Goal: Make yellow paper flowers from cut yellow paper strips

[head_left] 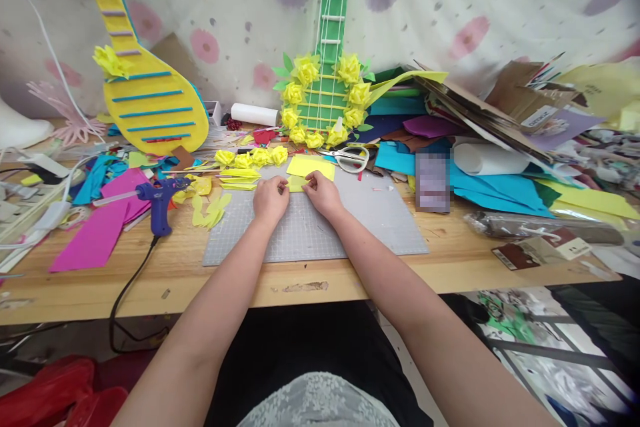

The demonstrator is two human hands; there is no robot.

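Note:
My left hand (pixel 271 198) and my right hand (pixel 322 193) pinch the two ends of a small yellow paper piece (pixel 297 184) above the grey cutting mat (pixel 320 233). The fingers of both hands are closed at its edges. Just behind it lies a larger yellow paper sheet (pixel 311 166). Folded yellow paper strips (pixel 239 178) are stacked left of my left hand, with a row of yellow paper flowers (pixel 253 157) behind them. White-handled scissors (pixel 352 159) rest at the mat's back edge, beyond my right hand.
A blue glue gun (pixel 161 203) stands at left beside magenta paper (pixel 95 237) and yellow petal cut-outs (pixel 209 211). A green paper instrument (pixel 325 100) with yellow flowers and a yellow one (pixel 155 110) lean at the back. Blue paper (pixel 495 192) and cardboard (pixel 515 90) are heaped at right.

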